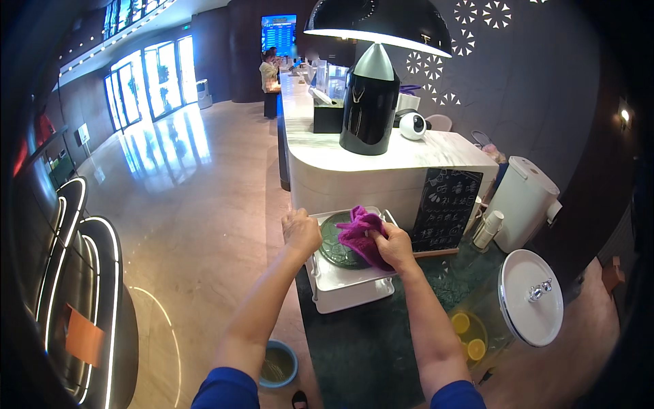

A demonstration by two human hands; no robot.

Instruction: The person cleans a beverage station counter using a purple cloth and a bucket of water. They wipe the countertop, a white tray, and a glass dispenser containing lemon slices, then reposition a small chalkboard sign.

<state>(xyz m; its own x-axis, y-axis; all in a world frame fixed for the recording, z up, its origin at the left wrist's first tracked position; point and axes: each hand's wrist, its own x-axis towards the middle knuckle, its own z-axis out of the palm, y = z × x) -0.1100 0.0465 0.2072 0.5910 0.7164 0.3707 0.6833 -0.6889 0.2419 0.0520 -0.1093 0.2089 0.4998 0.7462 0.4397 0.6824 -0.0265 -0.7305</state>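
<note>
In my right hand (pixel 397 246) is a bunched purple cloth (pixel 361 232), held over a round green plate (pixel 334 248). The plate rests on the upper white tray (pixel 332 277) of a two-level stand, and the cloth hides part of it. A lower white tray (pixel 357 299) shows underneath. My left hand (pixel 302 231) is curled at the upper tray's left edge; its fingers are turned away, so whether it grips the rim is hidden. The stand is on a dark green stone counter (pixel 357 342).
A chalkboard (pixel 444 209) bearing writing leans behind the trays. To the right are a white water dispenser (pixel 526 204), a bottle (pixel 489 229) and a lidded glass drink jar (pixel 472 327) with citrus slices. A black lamp (pixel 370 112) tops the marble counter (pixel 317 158). A blue bucket (pixel 278 364) stands below left.
</note>
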